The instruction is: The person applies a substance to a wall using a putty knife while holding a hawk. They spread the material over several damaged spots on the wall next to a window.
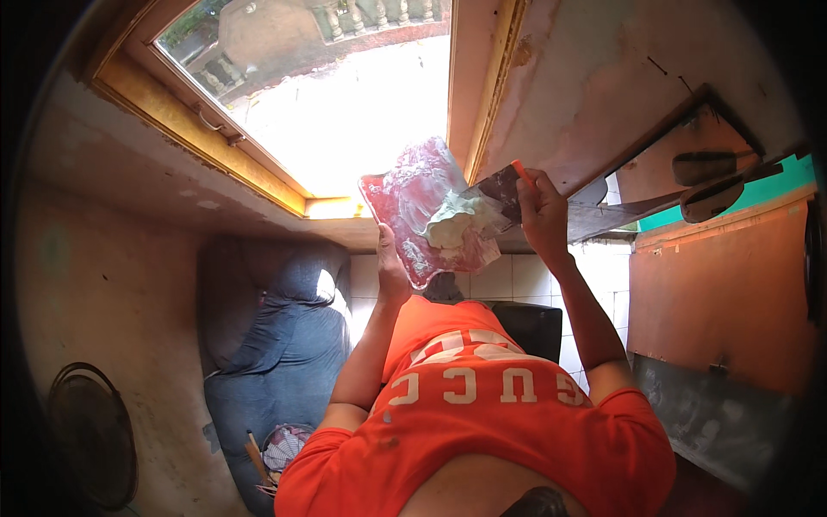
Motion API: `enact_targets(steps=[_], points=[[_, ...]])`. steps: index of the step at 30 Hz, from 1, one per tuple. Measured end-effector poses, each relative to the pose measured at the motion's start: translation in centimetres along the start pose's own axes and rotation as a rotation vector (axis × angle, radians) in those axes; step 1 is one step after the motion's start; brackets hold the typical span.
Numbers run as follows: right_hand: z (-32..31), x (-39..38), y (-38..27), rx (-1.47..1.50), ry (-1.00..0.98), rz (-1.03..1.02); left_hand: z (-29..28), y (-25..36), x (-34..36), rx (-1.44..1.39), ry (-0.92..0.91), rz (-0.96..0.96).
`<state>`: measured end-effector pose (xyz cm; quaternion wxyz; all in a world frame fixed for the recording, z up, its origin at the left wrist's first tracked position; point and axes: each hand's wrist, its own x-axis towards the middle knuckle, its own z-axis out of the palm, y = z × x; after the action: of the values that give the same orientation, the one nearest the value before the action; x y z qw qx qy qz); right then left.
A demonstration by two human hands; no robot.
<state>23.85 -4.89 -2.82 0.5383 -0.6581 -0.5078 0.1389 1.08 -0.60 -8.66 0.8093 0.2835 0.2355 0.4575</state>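
Observation:
My left hand [390, 263] grips the lower edge of a red plaster board [412, 196] smeared with white paste, held up in front of me. A lump of pale plaster [454, 227] sits on the board's right side. My right hand [543, 215] is closed on the orange handle of a metal trowel [501, 191], whose blade lies against the plaster lump. Both hands are raised near the window reveal, just below the wooden window frame [482, 95].
A bright window [336, 95] with a yellow wooden frame fills the upper middle. A plastered wall [603, 77] lies to the right. A blue sofa [276, 345] stands below left, a round fan [90, 435] at far left, white floor tiles [508, 280] underneath.

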Motion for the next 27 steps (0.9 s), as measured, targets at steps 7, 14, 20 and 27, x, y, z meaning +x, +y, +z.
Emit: enact_targets(steps=[7,14,20,27], points=[[1.4,-1.7,0.8,0.483,-0.102,0.551,0.2,-0.1,-0.1,0.274,0.083,0.233],[1.2,-2.1,1.6,0.622,-0.080,0.676,-2.4,-2.0,-0.2,0.325,0.125,0.212],[1.5,-2.7,4.5,-0.330,0.039,-0.153,-3.3,-2.6,0.1,0.137,0.075,-0.024],[-1.5,2.2,-1.2,-0.152,-0.436,-0.168,-2.4,1.9,2.3,-0.016,-0.286,-0.314]])
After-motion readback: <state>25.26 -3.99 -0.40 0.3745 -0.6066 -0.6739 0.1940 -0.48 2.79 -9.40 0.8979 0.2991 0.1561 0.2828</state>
